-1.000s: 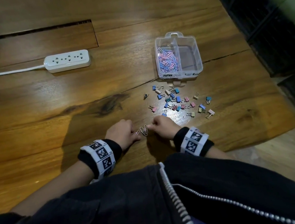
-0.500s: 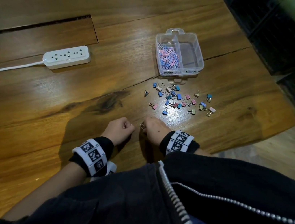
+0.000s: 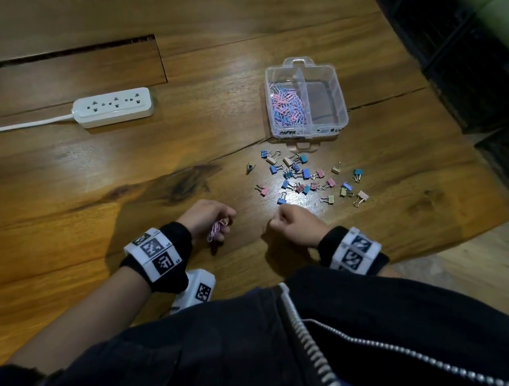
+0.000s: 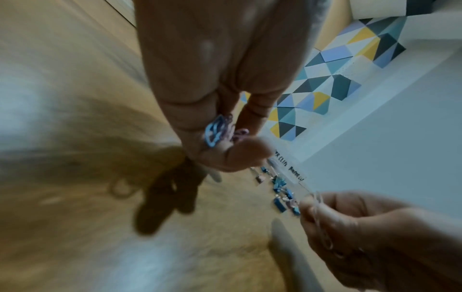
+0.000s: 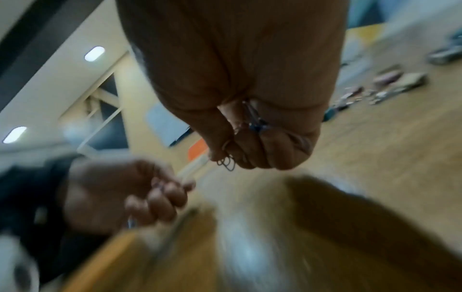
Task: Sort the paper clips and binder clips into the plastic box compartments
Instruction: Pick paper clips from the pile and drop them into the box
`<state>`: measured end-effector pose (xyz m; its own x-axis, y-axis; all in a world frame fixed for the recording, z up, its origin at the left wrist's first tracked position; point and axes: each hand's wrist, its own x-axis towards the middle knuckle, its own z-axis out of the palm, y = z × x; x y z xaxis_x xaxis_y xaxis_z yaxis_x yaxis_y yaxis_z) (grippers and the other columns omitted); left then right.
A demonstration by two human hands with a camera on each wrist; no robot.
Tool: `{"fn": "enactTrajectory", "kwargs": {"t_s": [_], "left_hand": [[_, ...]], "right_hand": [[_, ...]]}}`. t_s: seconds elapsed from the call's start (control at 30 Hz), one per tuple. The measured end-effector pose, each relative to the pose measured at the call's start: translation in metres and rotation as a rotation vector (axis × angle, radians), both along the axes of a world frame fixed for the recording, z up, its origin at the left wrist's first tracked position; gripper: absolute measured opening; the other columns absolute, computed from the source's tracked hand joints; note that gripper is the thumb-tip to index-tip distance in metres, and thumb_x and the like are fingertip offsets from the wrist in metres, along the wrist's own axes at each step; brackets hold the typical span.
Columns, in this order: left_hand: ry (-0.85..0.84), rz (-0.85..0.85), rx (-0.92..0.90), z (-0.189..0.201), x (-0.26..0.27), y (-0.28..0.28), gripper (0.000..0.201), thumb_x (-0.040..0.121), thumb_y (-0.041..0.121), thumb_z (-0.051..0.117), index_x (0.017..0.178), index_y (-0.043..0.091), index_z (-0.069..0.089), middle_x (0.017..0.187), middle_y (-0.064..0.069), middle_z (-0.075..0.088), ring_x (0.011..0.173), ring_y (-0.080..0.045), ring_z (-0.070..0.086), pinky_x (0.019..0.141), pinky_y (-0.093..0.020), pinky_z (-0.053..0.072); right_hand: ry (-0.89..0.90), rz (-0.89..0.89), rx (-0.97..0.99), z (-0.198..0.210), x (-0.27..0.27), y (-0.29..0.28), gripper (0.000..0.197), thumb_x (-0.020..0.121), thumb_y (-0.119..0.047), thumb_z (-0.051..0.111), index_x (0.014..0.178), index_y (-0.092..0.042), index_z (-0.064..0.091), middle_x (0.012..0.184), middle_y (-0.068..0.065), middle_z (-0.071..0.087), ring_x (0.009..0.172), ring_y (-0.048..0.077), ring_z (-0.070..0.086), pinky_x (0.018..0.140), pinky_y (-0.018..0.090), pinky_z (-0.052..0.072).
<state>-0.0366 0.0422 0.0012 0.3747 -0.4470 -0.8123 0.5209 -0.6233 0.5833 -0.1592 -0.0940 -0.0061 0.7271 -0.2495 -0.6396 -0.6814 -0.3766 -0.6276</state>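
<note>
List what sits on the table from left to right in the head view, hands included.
Power strip → left hand holding paper clips → right hand → plastic box.

Glossy wooden table (image 3: 82, 184), clear plastic box (image 3: 339, 105), white plastic power strip (image 3: 113, 108).

On the desk (image 3: 50, 189), the plastic box (image 3: 339, 95) sits far right, paper clips (image 3: 287, 106) in its left compartment. Binder clips (image 3: 306, 177) lie scattered just before it. A power strip (image 3: 113, 107) lies far left.
</note>
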Motion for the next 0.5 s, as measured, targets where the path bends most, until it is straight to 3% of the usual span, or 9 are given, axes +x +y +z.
{"fn": "enactTrajectory", "kwargs": {"t_s": [0.13, 0.3, 0.5], "left_hand": [[0.096, 0.086, -0.112, 0.018, 0.012, -0.044, 0.014, 0.095, 0.007, 0.040, 0.086, 0.006, 0.051, 0.068, -0.004, 0.049, 0.056, -0.012, 0.049, 0.040, -0.015, 0.047], [0.263, 0.334, -0.339, 0.044, 0.033, -0.121, 0.017, 0.095, 0.002, 0.034, 0.086, 0.004, 0.048, 0.072, -0.007, 0.044, 0.062, -0.015, 0.046, 0.039, -0.020, 0.051], [0.185, 0.422, -0.368, 0.067, 0.051, -0.189, 0.030, 0.097, 0.016, 0.034, 0.071, 0.008, 0.044, 0.069, -0.005, 0.038, 0.059, -0.014, 0.042, 0.038, -0.018, 0.046]], "right_hand": [[-0.093, -0.226, 0.209, 0.026, 0.008, -0.047, 0.022, 0.093, -0.014, 0.043, 0.071, -0.016, 0.042, 0.069, -0.002, 0.042, 0.055, 0.007, 0.035, 0.052, 0.018, 0.031], [-0.156, -0.311, 0.116, 0.056, 0.046, -0.107, 0.019, 0.093, -0.014, 0.044, 0.075, -0.013, 0.045, 0.068, 0.001, 0.042, 0.054, 0.010, 0.034, 0.050, 0.021, 0.031], [-0.157, -0.322, -0.017, 0.061, 0.096, -0.146, 0.024, 0.092, -0.016, 0.043, 0.069, -0.014, 0.040, 0.063, 0.001, 0.036, 0.052, 0.012, 0.034, 0.045, 0.024, 0.031]]}}
